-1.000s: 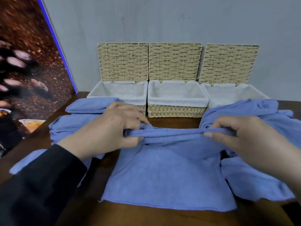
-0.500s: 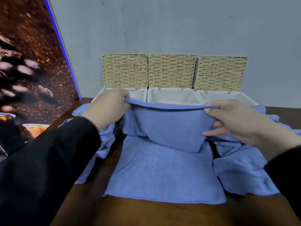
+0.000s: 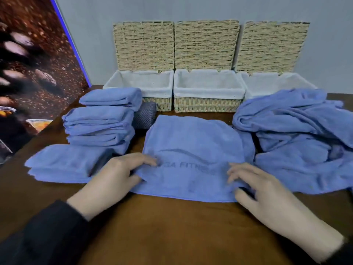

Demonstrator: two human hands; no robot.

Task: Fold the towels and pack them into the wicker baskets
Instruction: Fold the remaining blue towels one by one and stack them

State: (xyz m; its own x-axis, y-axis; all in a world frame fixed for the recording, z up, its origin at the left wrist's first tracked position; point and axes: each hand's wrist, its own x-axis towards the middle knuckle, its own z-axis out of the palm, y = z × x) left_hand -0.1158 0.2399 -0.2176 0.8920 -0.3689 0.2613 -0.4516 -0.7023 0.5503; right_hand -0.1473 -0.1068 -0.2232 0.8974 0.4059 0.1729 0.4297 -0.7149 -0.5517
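A blue towel (image 3: pixel 193 150) with dark printed lettering lies folded in half on the brown table (image 3: pixel 172 232), in front of me. My left hand (image 3: pixel 116 180) pinches its near left corner. My right hand (image 3: pixel 256 190) holds its near right corner with curled fingers. Three wicker baskets with white liners stand open at the back: left (image 3: pixel 137 87), middle (image 3: pixel 208 104) and right (image 3: pixel 267 81). I see no towel inside them. Folded blue towels are stacked at the left (image 3: pixel 99 121), with another folded one (image 3: pixel 63 163) nearer to me.
A loose pile of unfolded blue towels (image 3: pixel 296 131) covers the right side of the table. A dark grey rolled cloth (image 3: pixel 145 117) lies between the stack and the left basket. The basket lids (image 3: pixel 206 44) lean up against the grey wall. A poster panel (image 3: pixel 28 73) stands along the left.
Both hands lifted the towel's far edge, carried it over towards me and laid it on the near edge, so the towel now lies folded in half with its print up.
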